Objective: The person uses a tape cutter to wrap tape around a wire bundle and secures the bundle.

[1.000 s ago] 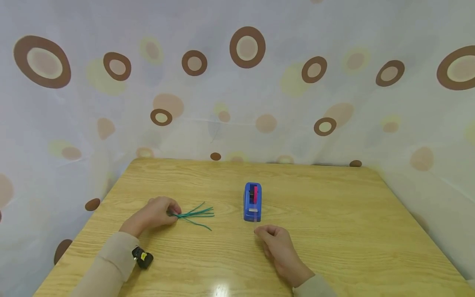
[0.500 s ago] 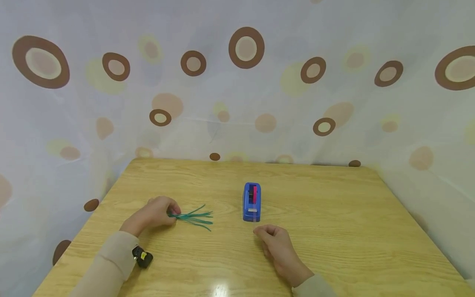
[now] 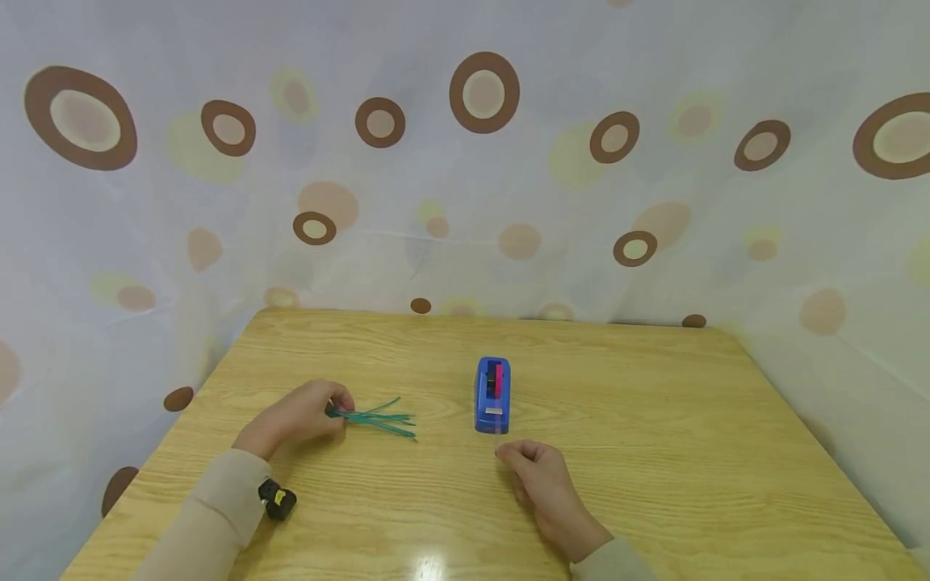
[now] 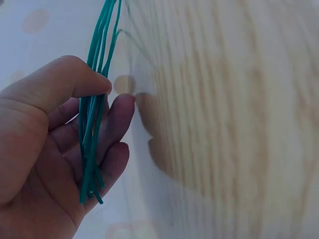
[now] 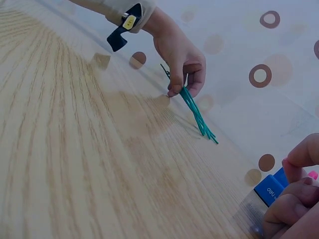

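Note:
Between thumb and fingers, my left hand (image 3: 305, 413) holds a bundle of thin green wires (image 3: 381, 419). Their loose ends fan out to the right; the other ends hang down past the palm in the left wrist view, where the wires (image 4: 93, 124) lie across the fingers. A blue tape dispenser (image 3: 482, 420) with a pink core stands in the middle of the table. In front of it my right hand (image 3: 548, 488) pinches the end of a clear strip of tape (image 3: 498, 428) drawn out from the dispenser. The fingertips cover that end.
Everything is on a light wood-grain table (image 3: 407, 500). A pale curtain (image 3: 407, 186) with brown circles surrounds its back and sides. On my left sleeve sits a small black wrist camera (image 3: 278, 499) with a yellow mark.
My left hand has shifted up slightly with the green wires, and their free ends now lie closer together. The right hand and the dispenser stay nearly where they were.

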Action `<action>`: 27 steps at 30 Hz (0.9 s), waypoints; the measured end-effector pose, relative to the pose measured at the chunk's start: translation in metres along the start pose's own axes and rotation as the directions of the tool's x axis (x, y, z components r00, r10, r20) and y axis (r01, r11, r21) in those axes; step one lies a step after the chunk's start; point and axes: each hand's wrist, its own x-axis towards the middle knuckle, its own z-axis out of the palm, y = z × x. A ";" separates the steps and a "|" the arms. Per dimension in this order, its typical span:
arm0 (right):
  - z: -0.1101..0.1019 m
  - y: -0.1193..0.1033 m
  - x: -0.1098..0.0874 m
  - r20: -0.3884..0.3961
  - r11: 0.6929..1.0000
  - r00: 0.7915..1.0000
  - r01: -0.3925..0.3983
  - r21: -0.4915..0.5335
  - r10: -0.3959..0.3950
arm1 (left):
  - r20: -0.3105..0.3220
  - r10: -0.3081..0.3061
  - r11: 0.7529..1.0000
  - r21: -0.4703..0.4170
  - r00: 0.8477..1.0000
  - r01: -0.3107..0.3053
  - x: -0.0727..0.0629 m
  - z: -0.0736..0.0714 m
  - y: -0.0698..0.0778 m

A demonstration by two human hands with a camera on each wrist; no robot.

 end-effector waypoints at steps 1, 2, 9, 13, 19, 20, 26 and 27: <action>0.000 0.000 0.000 0.001 1.000 1.000 0.000 -0.001 0.000 | 0.000 0.008 1.000 -0.003 1.000 -0.008 0.000 -0.001 0.000; 0.000 0.000 0.000 0.003 1.000 1.000 -0.001 -0.001 0.001 | 0.003 0.019 1.000 -0.005 1.000 -0.019 0.000 -0.001 0.000; -0.001 -0.001 -0.002 0.020 1.000 1.000 0.005 0.008 -0.005 | 0.042 0.027 0.998 -0.058 0.999 -0.024 -0.003 0.000 -0.003; -0.001 -0.001 -0.002 0.017 1.000 1.000 0.007 0.006 -0.007 | 0.034 -0.015 0.993 -0.113 0.999 0.019 -0.005 -0.001 -0.003; 0.000 -0.002 -0.002 0.003 1.000 1.000 0.000 0.000 0.000 | 0.007 -0.043 0.996 -0.074 0.999 0.043 -0.006 -0.001 -0.002; 0.000 -0.003 -0.003 0.004 1.000 1.000 -0.001 0.001 0.001 | 0.003 -0.051 0.997 -0.061 0.999 0.051 -0.006 -0.001 -0.002; 0.000 -0.003 -0.003 0.011 1.000 1.000 -0.003 0.004 0.003 | -0.016 -0.057 0.998 0.017 0.998 0.057 -0.006 -0.001 -0.001; 0.000 -0.003 -0.003 0.011 1.000 1.000 -0.003 0.005 0.003 | -0.019 -0.047 0.998 0.033 0.999 0.047 -0.006 -0.001 -0.001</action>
